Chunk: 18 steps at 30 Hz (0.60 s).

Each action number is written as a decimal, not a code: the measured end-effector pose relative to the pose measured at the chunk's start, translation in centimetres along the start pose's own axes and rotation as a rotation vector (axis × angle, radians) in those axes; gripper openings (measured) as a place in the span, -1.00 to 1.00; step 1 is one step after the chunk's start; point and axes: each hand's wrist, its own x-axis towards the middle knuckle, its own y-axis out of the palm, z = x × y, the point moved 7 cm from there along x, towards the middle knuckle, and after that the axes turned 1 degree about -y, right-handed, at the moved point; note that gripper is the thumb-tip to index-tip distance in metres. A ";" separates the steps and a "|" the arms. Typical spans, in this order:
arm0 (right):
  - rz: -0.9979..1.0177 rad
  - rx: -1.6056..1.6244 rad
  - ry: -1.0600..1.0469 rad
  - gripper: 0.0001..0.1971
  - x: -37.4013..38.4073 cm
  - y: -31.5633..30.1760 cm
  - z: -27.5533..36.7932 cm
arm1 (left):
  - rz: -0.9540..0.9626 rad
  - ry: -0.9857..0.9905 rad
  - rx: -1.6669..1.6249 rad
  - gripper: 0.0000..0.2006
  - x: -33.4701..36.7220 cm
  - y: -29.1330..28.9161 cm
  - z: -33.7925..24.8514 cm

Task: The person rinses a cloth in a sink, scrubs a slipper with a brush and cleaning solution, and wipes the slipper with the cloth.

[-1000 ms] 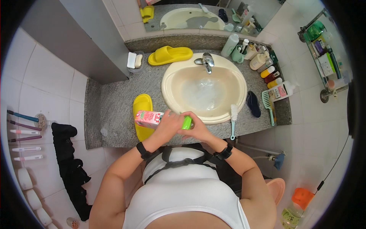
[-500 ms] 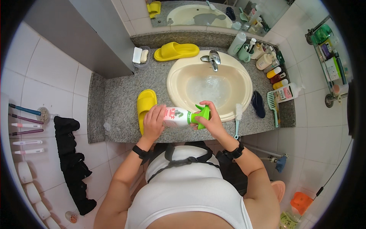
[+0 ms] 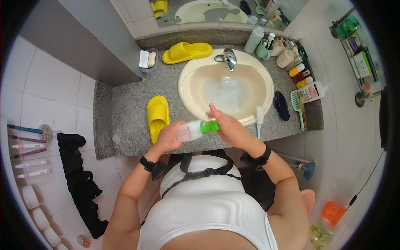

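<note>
A white spray bottle [image 3: 192,131] with a bright green head lies tilted across the front of the washbasin, above the counter's near edge. My left hand [image 3: 168,137] is closed around its base end. At the green end, my right hand [image 3: 233,130] has its fingers stretched out, and the palm side is against or very close to the head; slight blur hides whether they touch. Beside my left hand lies a yellow slipper [image 3: 158,117]. Its mate, another yellow slipper [image 3: 187,52], rests behind, at the basin's back left. Cloudy, foamy water stands in the cream washbasin [image 3: 184,83].
A white-headed brush [image 3: 259,116] leans at the basin's front right, near a dark blue small slipper [image 3: 281,106] and a pale green brush [image 3: 297,105]. Several bottles [image 3: 285,58] line the right wall. A soap dish [image 3: 148,61] sits back left; the chrome faucet [image 3: 228,58] overhangs the basin.
My right hand has loosened from the green spray head and straightened its fingers. The bottle has turned, its green end tilting upward, with my left hand still around it. The view has shifted slightly.
</note>
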 end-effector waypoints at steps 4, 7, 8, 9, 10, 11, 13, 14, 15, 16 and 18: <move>-0.220 0.119 0.180 -0.29 -2.5 0.3 -5.9 | -0.018 -0.001 0.081 -0.52 0.4 -0.2 0.0; -0.190 0.863 0.781 -0.34 -4.9 3.2 -11.1 | -0.062 0.109 0.203 -0.51 0.3 -0.3 -0.1; -0.033 0.997 0.931 -0.42 -5.6 4.9 -11.0 | -0.083 0.191 0.275 -0.51 0.4 -0.3 -0.8; 0.133 1.128 1.078 -0.50 -6.4 6.5 -10.5 | -0.079 0.195 0.276 -0.51 0.5 -0.3 -0.9; 0.128 1.130 1.078 -0.50 -6.6 7.0 -10.4 | -0.062 0.209 0.335 -0.50 0.6 -0.2 -1.1; 0.227 0.921 0.827 -0.57 -5.7 7.1 -9.2 | -0.048 0.221 0.393 -0.50 0.6 -0.1 -1.3; 0.315 0.709 0.577 -0.65 -4.8 7.1 -7.7 | -0.051 0.227 0.350 -0.50 0.7 -0.6 -1.1; 0.255 0.382 0.414 -0.70 -3.5 5.2 -6.1 | -0.060 0.226 0.309 -0.51 0.7 -1.0 -0.9; 0.186 0.057 0.248 -0.75 -2.5 3.5 -4.6 | -0.062 0.223 0.311 -0.51 0.8 -1.3 -1.1; 0.189 0.059 0.245 -0.75 -2.0 3.0 -4.4 | 0.068 0.116 0.225 -0.51 1.0 -0.9 -0.4; -0.022 -0.405 -0.441 -0.75 -1.0 0.9 0.3 | 0.191 0.006 0.140 -0.51 0.8 -0.4 0.8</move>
